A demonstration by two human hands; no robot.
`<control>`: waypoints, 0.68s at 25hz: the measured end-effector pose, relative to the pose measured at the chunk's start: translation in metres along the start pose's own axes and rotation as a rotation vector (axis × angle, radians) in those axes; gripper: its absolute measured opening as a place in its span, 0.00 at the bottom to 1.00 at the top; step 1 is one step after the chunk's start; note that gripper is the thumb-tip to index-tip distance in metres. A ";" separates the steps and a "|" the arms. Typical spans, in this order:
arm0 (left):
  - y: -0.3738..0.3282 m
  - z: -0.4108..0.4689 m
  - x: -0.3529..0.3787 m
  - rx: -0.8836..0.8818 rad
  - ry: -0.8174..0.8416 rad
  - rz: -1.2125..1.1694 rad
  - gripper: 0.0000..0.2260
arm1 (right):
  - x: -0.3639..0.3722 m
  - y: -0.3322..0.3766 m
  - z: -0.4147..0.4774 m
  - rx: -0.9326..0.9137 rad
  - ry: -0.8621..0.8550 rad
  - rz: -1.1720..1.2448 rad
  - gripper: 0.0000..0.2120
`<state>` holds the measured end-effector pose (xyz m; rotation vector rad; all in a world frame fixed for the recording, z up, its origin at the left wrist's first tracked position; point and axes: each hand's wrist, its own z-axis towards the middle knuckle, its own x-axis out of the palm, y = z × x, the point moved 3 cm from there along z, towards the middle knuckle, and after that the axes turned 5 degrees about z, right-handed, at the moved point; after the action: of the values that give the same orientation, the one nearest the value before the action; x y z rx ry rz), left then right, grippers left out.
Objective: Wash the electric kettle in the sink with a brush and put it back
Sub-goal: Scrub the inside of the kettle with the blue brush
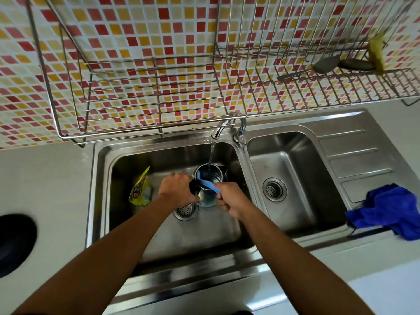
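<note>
A steel electric kettle (212, 178) stands upright in the left sink basin (159, 160), mouth open under the running tap (219, 129). Water streams into it. My left hand (178, 186) grips the kettle's black handle on its left side. My right hand (229, 197) holds the blue handle of a brush (208, 184) whose head reaches down inside the kettle. The brush head is mostly hidden by the kettle wall and water.
A yellow pouch (141, 189) leans in the left basin's left side. The right basin (295, 178) adjoins, with a blue cloth (388, 211) on the drainboard. A wire dish rack (159, 87) hangs overhead on the tiled wall. A black round base (13, 244) sits on the left counter.
</note>
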<state>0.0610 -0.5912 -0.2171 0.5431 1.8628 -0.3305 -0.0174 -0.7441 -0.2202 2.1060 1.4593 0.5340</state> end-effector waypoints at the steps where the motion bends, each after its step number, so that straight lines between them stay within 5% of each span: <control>1: 0.000 -0.001 -0.001 0.002 -0.002 0.008 0.28 | 0.000 0.010 0.005 -0.068 0.012 -0.257 0.12; 5: -0.001 0.000 -0.002 -0.004 0.008 0.000 0.28 | 0.028 0.034 0.017 -0.377 0.129 -1.311 0.14; 9: -0.002 0.000 0.000 -0.023 0.025 0.002 0.28 | 0.041 0.045 0.022 -0.589 0.020 -1.817 0.15; 13: -0.001 0.000 0.002 -0.035 0.032 -0.036 0.28 | 0.035 0.046 0.028 -0.427 -0.030 -1.859 0.15; 17: -0.002 0.001 0.003 -0.040 0.049 -0.049 0.27 | 0.048 0.051 0.036 -0.172 0.191 -1.484 0.10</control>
<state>0.0594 -0.5925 -0.2204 0.4826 1.9285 -0.3145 0.0573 -0.7201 -0.2157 0.4345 2.4091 0.2055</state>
